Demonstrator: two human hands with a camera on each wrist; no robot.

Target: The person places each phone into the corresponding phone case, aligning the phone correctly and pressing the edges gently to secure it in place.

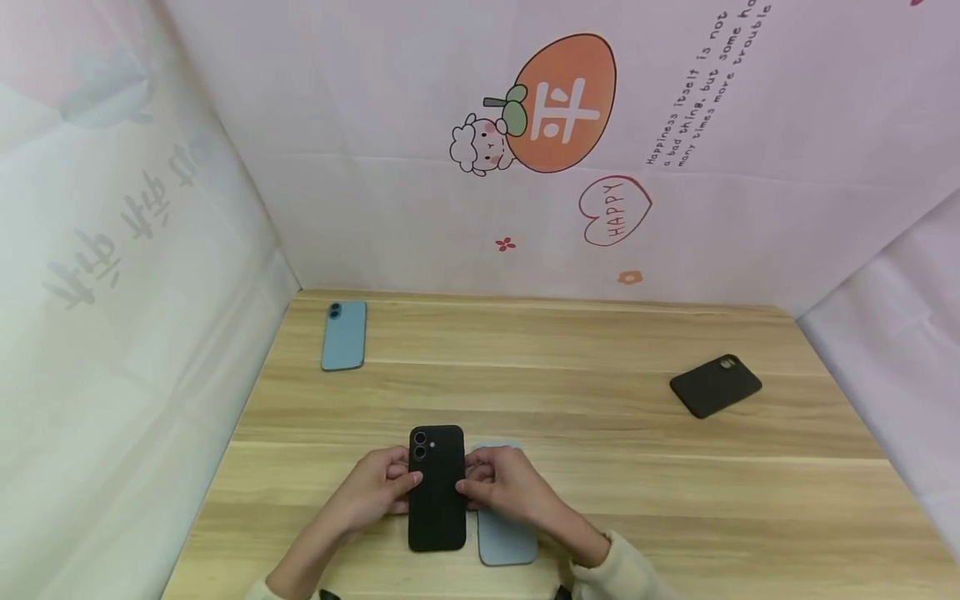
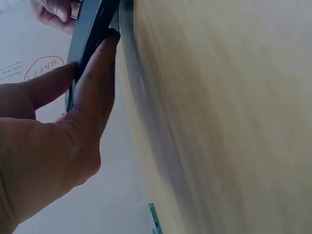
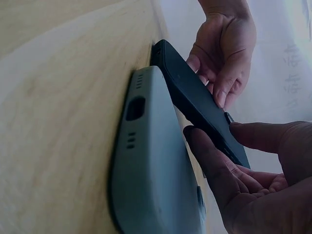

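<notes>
A black phone (image 1: 437, 508) with two camera lenses is held between both hands, back side up, low over the table. My left hand (image 1: 380, 490) grips its left edge, thumb on the back and fingers at the side and underneath. From the opposite edge my right hand (image 1: 501, 482) pinches it, thumb (image 3: 258, 135) on the back. Beneath the right hand lies a pale blue phone case (image 1: 507, 537), its upper part partly covered by that hand. The right wrist view shows the port cutout and small holes in the end of this case (image 3: 141, 141).
On the wooden table (image 1: 525, 358), a light blue phone (image 1: 345, 336) lies at the back left. A black phone case (image 1: 716, 386) with a camera cutout lies at the right, turned at an angle. Printed white cloth (image 1: 390, 208) hangs behind the table and along both sides.
</notes>
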